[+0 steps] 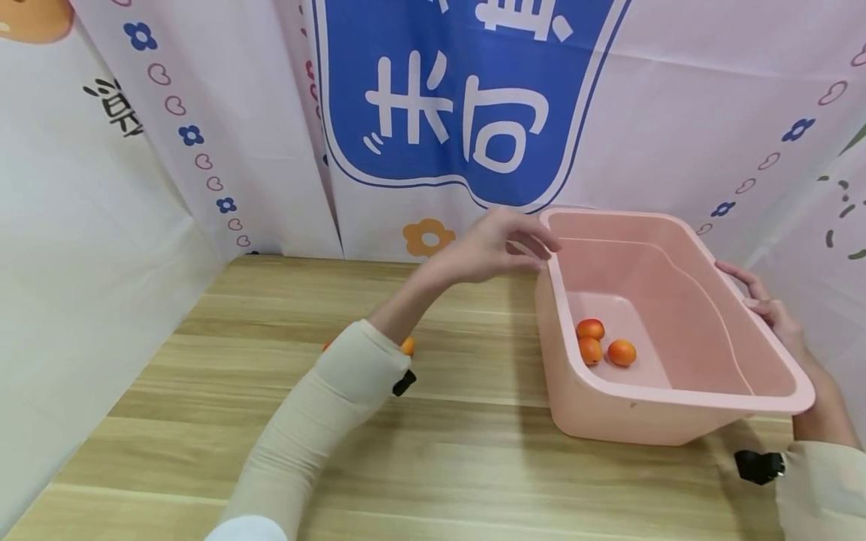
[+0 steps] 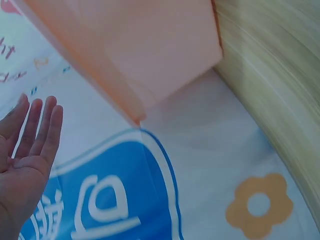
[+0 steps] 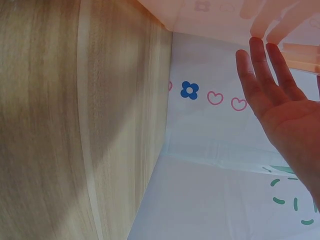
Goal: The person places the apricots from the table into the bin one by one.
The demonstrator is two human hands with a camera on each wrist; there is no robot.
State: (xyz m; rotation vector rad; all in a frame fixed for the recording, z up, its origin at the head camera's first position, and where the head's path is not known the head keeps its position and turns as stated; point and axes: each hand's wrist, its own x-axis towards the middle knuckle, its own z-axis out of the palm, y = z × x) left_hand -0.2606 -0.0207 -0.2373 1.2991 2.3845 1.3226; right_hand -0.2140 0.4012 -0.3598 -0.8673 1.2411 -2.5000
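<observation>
Farthest left, two bits of orange fruit (image 1: 408, 346) peek out from behind my left sleeve (image 1: 345, 391); my left hand (image 1: 501, 244) has hold of nothing, fingers loosely bent, just beside the left rim, though I can't tell whether they touch it. The pink basin (image 1: 629, 417) lies between my hands, to the right of my left one, its long axis seemingly running away from me, three orange-red fruits (image 1: 622, 352) inside. My right hand (image 1: 778, 319) is the nearer, fingers almost straight, tips against the outside of its right wall. Beneath is a wood-grain counter (image 1: 460, 466), with printed cloth (image 1: 676, 135) hanging behind and at both sides
</observation>
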